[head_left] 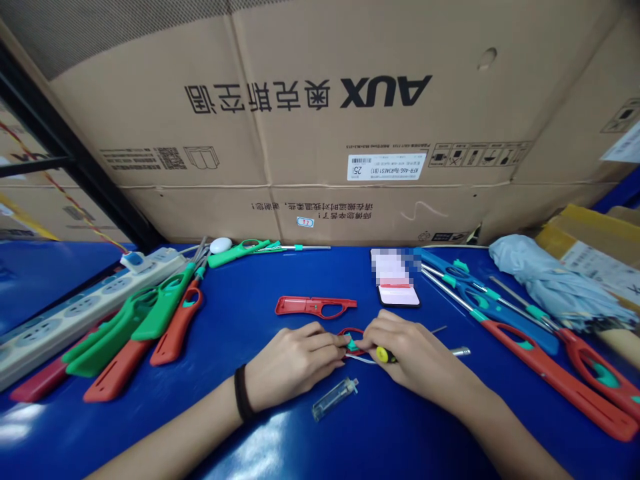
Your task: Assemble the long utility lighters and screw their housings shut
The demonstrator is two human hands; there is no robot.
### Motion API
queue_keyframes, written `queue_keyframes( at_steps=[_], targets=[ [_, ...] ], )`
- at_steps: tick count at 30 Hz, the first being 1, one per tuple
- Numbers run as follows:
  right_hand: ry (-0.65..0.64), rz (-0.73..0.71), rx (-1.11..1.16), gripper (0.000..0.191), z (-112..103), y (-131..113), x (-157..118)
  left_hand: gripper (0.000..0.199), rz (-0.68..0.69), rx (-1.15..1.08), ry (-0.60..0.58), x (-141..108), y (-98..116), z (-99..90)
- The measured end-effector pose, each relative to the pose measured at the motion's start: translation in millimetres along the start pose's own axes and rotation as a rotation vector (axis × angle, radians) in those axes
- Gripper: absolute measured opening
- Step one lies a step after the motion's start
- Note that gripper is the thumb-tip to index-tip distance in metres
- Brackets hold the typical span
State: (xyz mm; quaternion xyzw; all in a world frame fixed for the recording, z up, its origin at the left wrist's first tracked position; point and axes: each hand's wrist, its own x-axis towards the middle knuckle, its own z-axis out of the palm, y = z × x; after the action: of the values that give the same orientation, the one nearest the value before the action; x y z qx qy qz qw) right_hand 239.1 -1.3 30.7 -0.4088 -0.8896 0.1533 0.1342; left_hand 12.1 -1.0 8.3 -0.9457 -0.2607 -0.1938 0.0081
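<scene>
My left hand (pixel 305 353), dark band at the wrist, has its fingers closed on a red lighter half-shell (pixel 353 330), mostly covered by the hands. The shell is from a long gas lighter, and a teal trigger (pixel 353 345) sits in it. My right hand (pixel 407 347) has its fingertips at the trigger and a yellow-and-black screwdriver (pixel 384 355) tucked in its grip. A metal lighter tube end (pixel 460 351) shows beyond that hand. Behind lies the other red half-shell (pixel 315 307). Nearer me is a clear fuel tank (pixel 334 399).
A phone (pixel 399 295) lies at the back. Green and red lighters (pixel 165 307) sit on the left by a white power strip (pixel 95 300). Blue and red lighters (pixel 555 370) lie right, near a folded umbrella (pixel 550 280). A large carton (pixel 300 147) stands behind the blue table.
</scene>
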Motion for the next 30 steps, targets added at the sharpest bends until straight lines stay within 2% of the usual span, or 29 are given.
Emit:
queue_keyframes(
  at_steps=[4,11,18,23,27,30],
  targets=[
    [0.006,-0.035,-0.021,0.031,2.3,0.6,0.9,0.018,-0.024,-0.009,-0.033,0.5,0.3,-0.3],
    [0.059,-0.091,-0.054,0.030,5.1,-0.6,0.6,0.023,0.006,0.050,-0.011,-0.3,-0.7,-1.5],
    [0.001,-0.040,-0.108,0.033,1.8,-5.1,2.7,0.021,-0.042,0.017,-0.053,0.1,1.5,-2.1],
    [-0.091,0.011,-0.130,0.038,-2.4,-11.5,1.3,0.018,-0.097,0.016,-0.072,2.3,6.6,-4.1],
    [-0.169,0.027,-0.221,0.040,-4.7,-19.3,3.4,0.018,-0.078,0.085,-0.090,2.6,9.0,-3.5],
    [-0.155,0.005,-0.230,0.039,-4.5,-18.4,3.8,0.018,-0.055,0.107,-0.094,1.8,8.3,-2.0]
  ],
)
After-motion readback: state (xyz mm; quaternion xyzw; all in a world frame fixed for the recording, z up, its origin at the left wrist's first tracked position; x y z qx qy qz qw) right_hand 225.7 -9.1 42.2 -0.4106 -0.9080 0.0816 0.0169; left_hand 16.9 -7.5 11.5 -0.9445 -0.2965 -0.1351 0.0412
